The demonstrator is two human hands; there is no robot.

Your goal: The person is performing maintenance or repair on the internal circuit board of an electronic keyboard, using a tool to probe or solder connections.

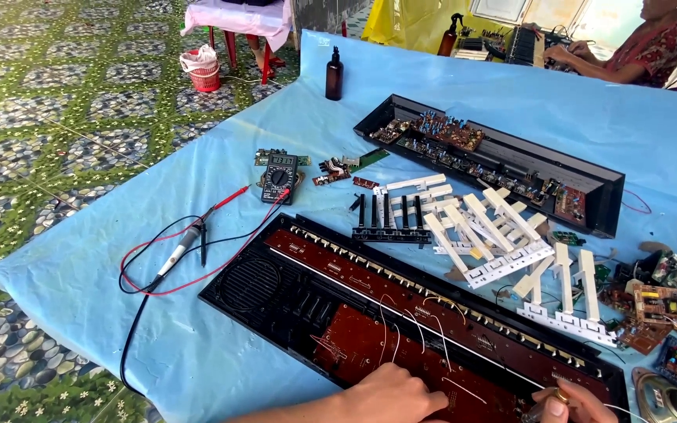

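Opened keyboard case [291, 290] lies near the front edge of the table [197, 360]. Our left hand [389, 395] rests flat on its brown circuit board [370, 345], grip loose, holding nothing. Our right hand [581, 403] pinches a small brass-tipped tool [552, 401]. We judge the board stiff but fragile, with thin wires [432, 333]: hold by the edges.

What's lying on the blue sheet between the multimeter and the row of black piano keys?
In the head view, between the multimeter and the black keys lie small circuit board pieces on the blue sheet.
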